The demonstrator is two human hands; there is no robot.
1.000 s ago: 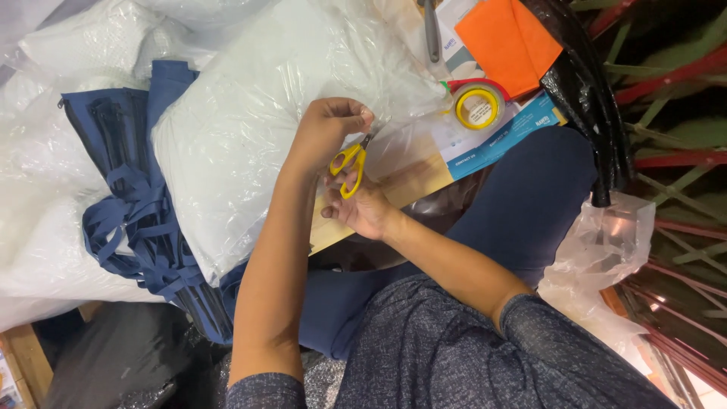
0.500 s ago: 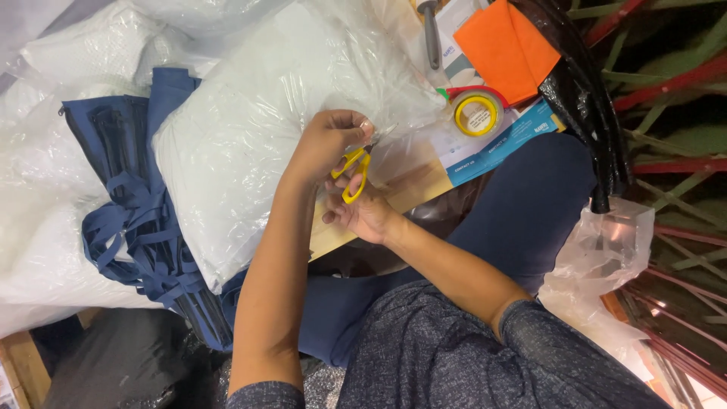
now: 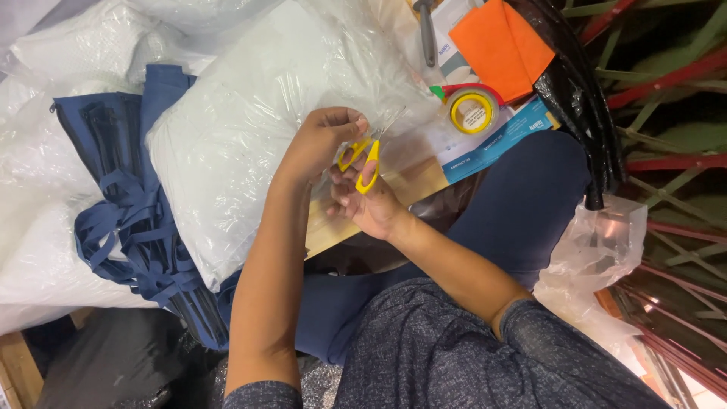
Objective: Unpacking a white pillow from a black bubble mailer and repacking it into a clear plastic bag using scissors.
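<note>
Yellow-handled scissors (image 3: pixel 363 160) are gripped by the right hand (image 3: pixel 369 203), handles spread; clear plastic wrap (image 3: pixel 394 121) is pinched by the left hand (image 3: pixel 322 140).

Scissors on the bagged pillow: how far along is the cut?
Done: nothing clearly; the white pillow still sits in its clear plastic bag. In hand: right hand works the yellow-handled scissors at plastic pinched by the left hand. Left: no finished cut shows; the blades are too small to tell open from closed.
</note>
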